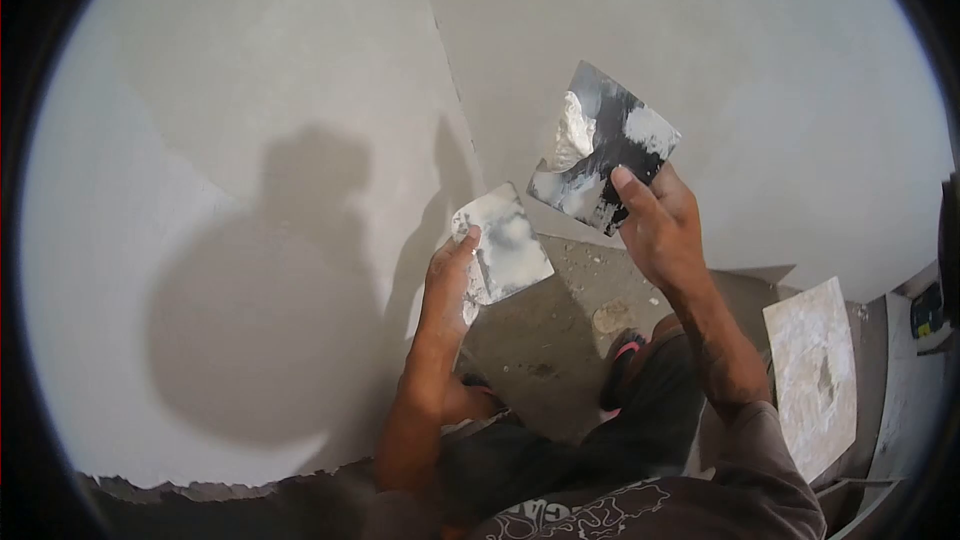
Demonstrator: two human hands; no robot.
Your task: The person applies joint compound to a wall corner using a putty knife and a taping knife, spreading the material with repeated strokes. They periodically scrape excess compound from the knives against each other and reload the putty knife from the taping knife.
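The right hand (pixel 662 225) clasps the dark plate (pixel 630 145), long axis leaning up-right; the left hand (pixel 450 275) pinches the pale plate (pixel 512 245), sloping down-right.

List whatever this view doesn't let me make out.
All in the head view:
- Left hand's fingers: mostly behind the white-smeared, flat rectangular plate.
- Right hand's fingers: mostly behind the black, white-smeared flat plate.
- Both plates' undersides: turned away.
- White lettering on the dark shirt: cut off by the bottom edge, unreadable.
- Dark object with yellow-green marks: blurred, near the lens's dark rim; identity unclear.
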